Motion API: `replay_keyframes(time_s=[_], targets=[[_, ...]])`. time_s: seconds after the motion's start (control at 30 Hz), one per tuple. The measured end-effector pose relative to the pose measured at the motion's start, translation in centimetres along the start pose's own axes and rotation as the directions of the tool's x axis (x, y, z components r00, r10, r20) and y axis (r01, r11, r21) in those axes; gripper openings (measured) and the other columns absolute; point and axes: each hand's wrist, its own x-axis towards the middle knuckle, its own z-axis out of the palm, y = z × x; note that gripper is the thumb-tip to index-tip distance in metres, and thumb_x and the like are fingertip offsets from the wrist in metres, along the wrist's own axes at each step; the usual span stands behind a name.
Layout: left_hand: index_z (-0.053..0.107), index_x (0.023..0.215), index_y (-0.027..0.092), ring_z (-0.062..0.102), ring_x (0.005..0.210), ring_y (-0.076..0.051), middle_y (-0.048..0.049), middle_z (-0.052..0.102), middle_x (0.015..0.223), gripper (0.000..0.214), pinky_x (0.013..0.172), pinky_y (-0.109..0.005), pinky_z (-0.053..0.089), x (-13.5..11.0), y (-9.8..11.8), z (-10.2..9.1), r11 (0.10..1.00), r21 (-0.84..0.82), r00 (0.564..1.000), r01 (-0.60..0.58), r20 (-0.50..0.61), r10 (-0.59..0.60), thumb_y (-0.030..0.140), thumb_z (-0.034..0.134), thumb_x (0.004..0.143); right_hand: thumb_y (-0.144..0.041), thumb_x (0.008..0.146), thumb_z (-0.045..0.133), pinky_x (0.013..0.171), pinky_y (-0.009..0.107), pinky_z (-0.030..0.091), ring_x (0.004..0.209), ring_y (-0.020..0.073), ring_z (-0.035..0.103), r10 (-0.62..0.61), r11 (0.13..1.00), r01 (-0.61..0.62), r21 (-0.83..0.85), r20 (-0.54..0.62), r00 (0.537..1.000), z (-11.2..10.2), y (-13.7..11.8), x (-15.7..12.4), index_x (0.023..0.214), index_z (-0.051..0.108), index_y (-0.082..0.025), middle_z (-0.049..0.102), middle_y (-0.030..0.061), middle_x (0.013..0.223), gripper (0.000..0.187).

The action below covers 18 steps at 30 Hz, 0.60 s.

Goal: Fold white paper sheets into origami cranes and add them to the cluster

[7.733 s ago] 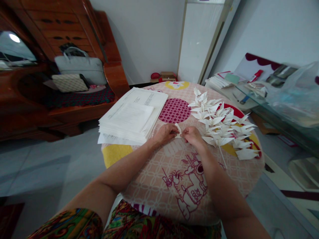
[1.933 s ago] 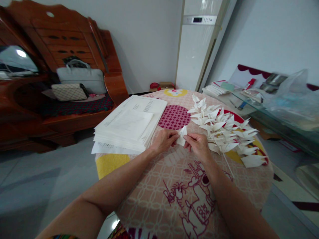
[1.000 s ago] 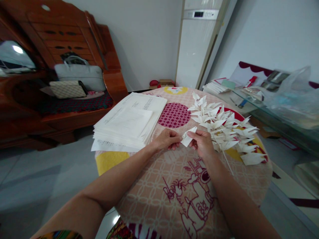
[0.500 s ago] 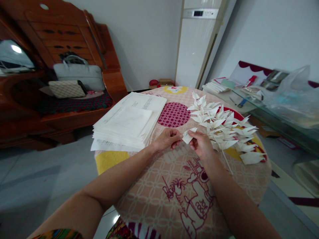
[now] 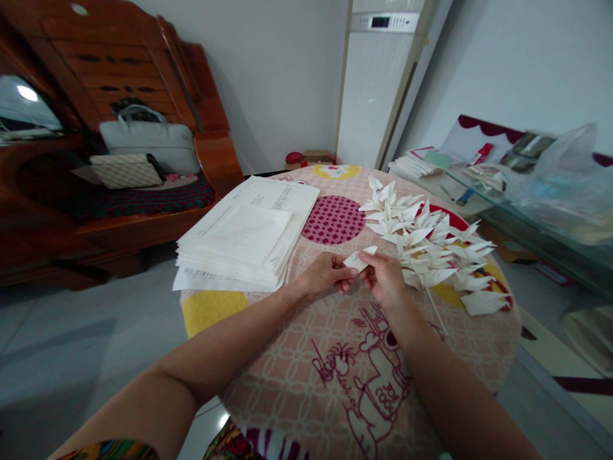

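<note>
Has left arm (image 5: 205, 361) and right arm (image 5: 440, 367) outstretched, slanted inward. Holds left hand (image 5: 326, 276) and right hand (image 5: 384, 278) just beside each other, with fingers (image 5: 345, 288) curled and thumbs (image 5: 347, 273) set to pinch.

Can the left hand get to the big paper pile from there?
Probably yes: the left hand is near the paper pile with only tablecloth between, though it's busy with the folded paper.
</note>
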Motion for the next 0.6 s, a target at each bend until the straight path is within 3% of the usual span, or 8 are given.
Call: replay_keyframes(time_s=[0.33, 0.5, 0.6], targets=[[0.06, 0.067, 0.011, 0.053, 0.039, -0.008, 0.0001, 0.06, 0.049, 0.044, 0.04, -0.018, 0.042, 0.1, -0.1, 0.4, 0.99, 0.109, 0.996, -0.09, 0.009, 0.09, 0.05, 0.077, 0.075, -0.025, 0.063, 0.077, 0.027, 0.019, 0.026, 0.031, 0.0091, 0.044, 0.008, 0.997, -0.009, 0.072, 0.015, 1.0, -0.2, 0.7, 0.5, 0.056, 0.06, -0.017, 0.056, -0.0024, 0.039, 0.02], [0.064, 0.078, 0.01, 0.062, 0.05, -0.011, -0.0032, 0.067, 0.062, 0.043, 0.045, -0.02, 0.048, 0.6, -0.1, -0.9, 0.996, 0.078, 0.999, -0.042, -0.003, 0.042, 0.047, 0.084, 0.068, -0.032, 0.06, 0.078, 0.028, 0.02, 0.03, 0.032, 0.0107, 0.048, -0.18, 0.983, 0.182, 0.02, -0.06, 0.982, 0.1, 0.7, 0.2, 0.056, 0.064, -0.017, 0.061, -0.0001, 0.043, 0.022], [0.064, 0.085, 0.011, 0.061, 0.051, -0.01, -0.001, 0.066, 0.066, 0.04, 0.047, -0.02, 0.048, 0.7, 0.2, -1.3, 0.982, 0.126, 0.979, -0.143, -0.125, 0.159, 0.039, 0.086, 0.066, -0.036, 0.059, 0.078, 0.028, 0.02, 0.031, 0.033, 0.0122, 0.052, -0.27, 0.963, 0.269, -0.021, -0.093, 0.958, 0.0, 0.8, 0.4, 0.058, 0.066, -0.016, 0.062, 0.0007, 0.045, 0.023]])
